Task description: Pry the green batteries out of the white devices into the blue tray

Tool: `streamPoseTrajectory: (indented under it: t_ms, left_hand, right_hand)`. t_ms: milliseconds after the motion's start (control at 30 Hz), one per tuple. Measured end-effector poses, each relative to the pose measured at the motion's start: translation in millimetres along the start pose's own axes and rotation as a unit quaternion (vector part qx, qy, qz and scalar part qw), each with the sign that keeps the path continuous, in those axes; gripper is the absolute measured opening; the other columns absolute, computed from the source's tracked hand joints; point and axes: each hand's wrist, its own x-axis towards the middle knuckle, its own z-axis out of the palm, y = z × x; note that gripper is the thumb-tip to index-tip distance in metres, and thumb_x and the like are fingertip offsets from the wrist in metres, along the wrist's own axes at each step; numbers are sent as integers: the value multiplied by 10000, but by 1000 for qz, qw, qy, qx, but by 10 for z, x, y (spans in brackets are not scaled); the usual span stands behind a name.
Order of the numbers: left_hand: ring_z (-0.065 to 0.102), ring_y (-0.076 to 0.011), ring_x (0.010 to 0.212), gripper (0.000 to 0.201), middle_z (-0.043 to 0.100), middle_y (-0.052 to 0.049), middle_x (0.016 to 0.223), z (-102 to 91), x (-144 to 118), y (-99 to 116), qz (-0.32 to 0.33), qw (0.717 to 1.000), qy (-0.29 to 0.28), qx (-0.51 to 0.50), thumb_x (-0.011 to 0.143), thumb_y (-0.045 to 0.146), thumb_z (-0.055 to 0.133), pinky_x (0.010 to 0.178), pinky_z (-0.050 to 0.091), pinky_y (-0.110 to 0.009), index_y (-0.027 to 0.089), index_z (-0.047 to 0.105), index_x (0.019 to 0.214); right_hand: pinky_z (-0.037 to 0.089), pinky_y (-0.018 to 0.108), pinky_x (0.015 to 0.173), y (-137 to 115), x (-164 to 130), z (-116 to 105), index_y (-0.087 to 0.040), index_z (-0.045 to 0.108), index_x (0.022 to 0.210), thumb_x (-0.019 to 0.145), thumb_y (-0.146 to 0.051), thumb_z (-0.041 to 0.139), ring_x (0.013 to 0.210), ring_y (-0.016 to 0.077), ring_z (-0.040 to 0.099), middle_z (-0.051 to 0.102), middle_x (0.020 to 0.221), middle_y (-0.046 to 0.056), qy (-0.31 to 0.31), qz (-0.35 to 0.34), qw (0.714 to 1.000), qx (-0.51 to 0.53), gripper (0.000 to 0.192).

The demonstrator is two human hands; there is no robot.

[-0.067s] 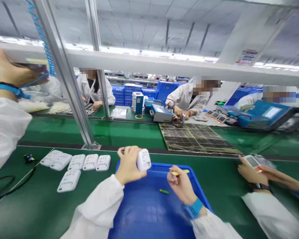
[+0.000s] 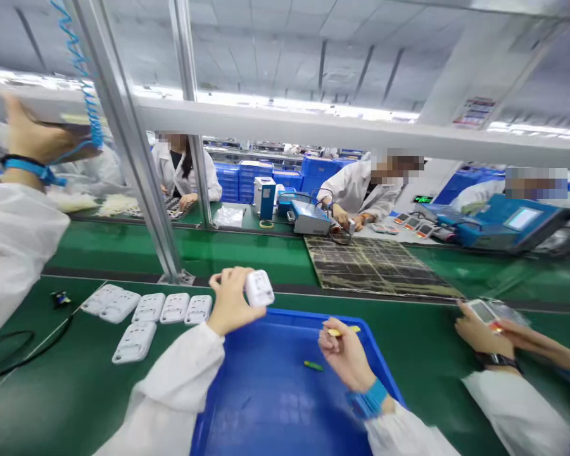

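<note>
Fingers of the left hand (image 2: 228, 303) grip a white plastic housing (image 2: 259, 289), now lifted up-left off the blue tray (image 2: 266, 392); the right hand (image 2: 344, 354) pinches a yellow tool (image 2: 338, 330), unmoved.

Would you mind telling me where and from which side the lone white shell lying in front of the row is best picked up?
Pinch the white shell across its two long edges, coming from above: it lies flat on the green mat, apart from the row of shells, with both sides free.
</note>
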Motion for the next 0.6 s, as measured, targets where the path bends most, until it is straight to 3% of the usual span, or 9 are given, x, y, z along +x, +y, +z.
streamPoseTrajectory:
  t_ms: [67,133,267,400,600]
  left_hand:
    - [427,-280,1118,731,552,-41,1178,-58,134,-312,-80,997,-13,21,538,437,730,894,271,-423,266,456,1194]
    - [424,-301,1140,774,543,-76,1197,-76,182,-610,-114,992,-32,34,559,473,711,892,291,-443,238,437,1243]
    - [454,-327,1131,790,574,-115,1149,-11,55,-1007,-93,989,-95,60,520,480,729,938,287,-502,187,502,1217]
    - [457,-327,1156,732,585,-123,1189,107,-138,-1080,-22,985,-150,85,595,528,671,980,248,-568,201,500,1227]
    - [345,-383,1290,686,534,-141,1318,151,-282,-1123,57,968,-203,134,644,587,631,1040,76,-675,210,531,1209]
  right_hand:
    - [257,141,337,8,-3,-15,-181,395,485,554,-81,698,318,10,249,336,330,-101,-5,18,1000,-5,327]
    - [243,145,341,65,-37,-30,-187,372,491,554,-94,702,322,12,238,330,328,-103,-15,28,999,-8,348]
    - [217,161,350,282,-168,-108,-207,355,530,547,-125,726,328,25,214,312,325,-117,-26,36,998,-37,380]
    - [217,181,368,433,-266,-237,-216,369,578,571,-162,725,344,33,191,336,351,-119,-39,74,992,-91,360]
    - [270,196,396,404,-350,-304,-223,364,605,618,-217,727,371,47,185,316,371,-119,-48,80,984,-151,363]
